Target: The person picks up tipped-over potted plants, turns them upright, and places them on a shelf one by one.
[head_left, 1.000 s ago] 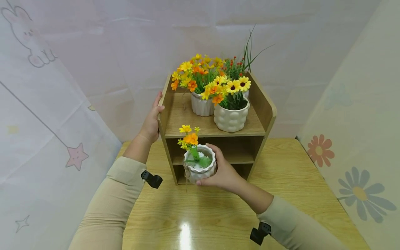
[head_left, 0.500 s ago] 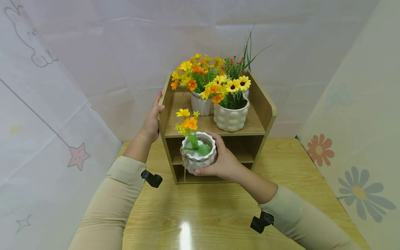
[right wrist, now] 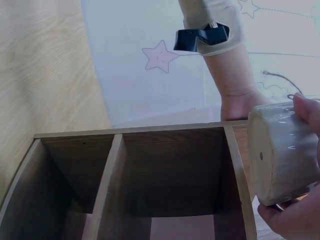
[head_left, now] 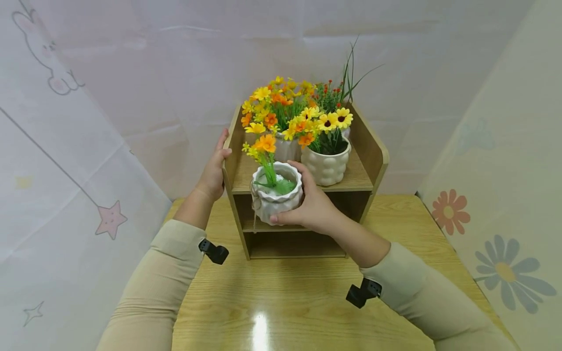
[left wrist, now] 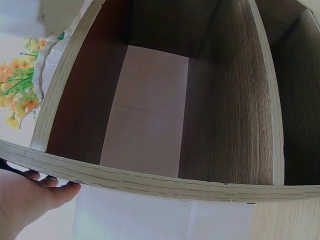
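Note:
My right hand [head_left: 318,207] holds a small white flowerpot [head_left: 281,202] with a wavy rim, a twine bow and yellow and orange artificial flowers. The pot is in front of the top board of the wooden shelf [head_left: 303,187], its rim overlapping that board in the head view. In the right wrist view the pale bottom of the flowerpot [right wrist: 262,155] shows, with fingers and thumb around its side. My left hand [head_left: 212,173] rests against the outside of the shelf's left side panel, fingers extended; in the left wrist view the left hand [left wrist: 35,197] touches this panel.
On the top board stand a ribbed white pot [head_left: 285,148] of yellow and orange flowers and a bubble-textured cream pot [head_left: 326,168] of yellow flowers. Red-berried greenery [head_left: 329,95] rises behind them. Raised side panels [head_left: 371,139] flank the board. The shelf stands on a wooden table [head_left: 263,287].
My right hand has lifted the flowerpot upward and toward the shelf, from in front of the lower compartments to the front of the top board. The left hand has stayed on the side panel.

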